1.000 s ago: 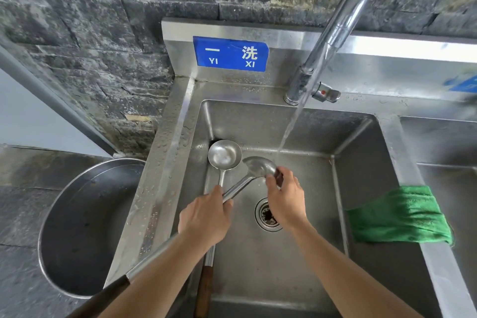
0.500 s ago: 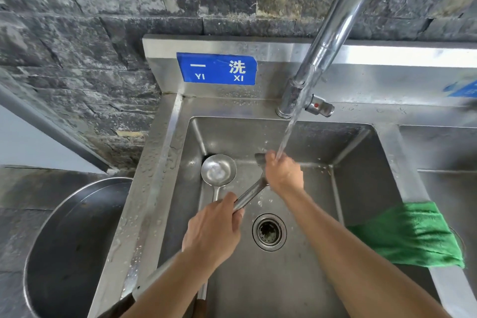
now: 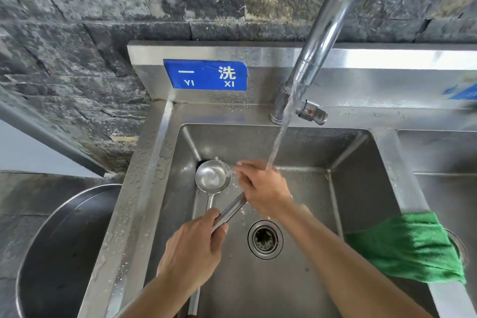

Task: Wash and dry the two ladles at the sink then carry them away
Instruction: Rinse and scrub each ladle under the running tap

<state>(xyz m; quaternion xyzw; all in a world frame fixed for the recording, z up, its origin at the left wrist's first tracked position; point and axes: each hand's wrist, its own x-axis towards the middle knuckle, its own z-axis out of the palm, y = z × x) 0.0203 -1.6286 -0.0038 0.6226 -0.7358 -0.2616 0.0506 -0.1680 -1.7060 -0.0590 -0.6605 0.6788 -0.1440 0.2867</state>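
The first ladle (image 3: 229, 210) is gripped by its metal shaft in the left hand (image 3: 192, 250), whose fingers are wrapped fully round it. At the far end of the shaft from that grip, the bowl is covered by the right hand (image 3: 263, 186), with fingers curled over it, directly under the water stream (image 3: 280, 139). The bowl itself is hidden. The second ladle (image 3: 213, 179) is held by neither hand. It lies in the sink (image 3: 361, 162), its bowl just left of the right hand's grip and its handle passing beneath the left hand. Washing is judged to be under way on the first ladle; whether the second has been washed cannot be told. Drying is left to do, with the green cloth (image 3: 405, 248) draped well right of both grips, and so is the carrying away.
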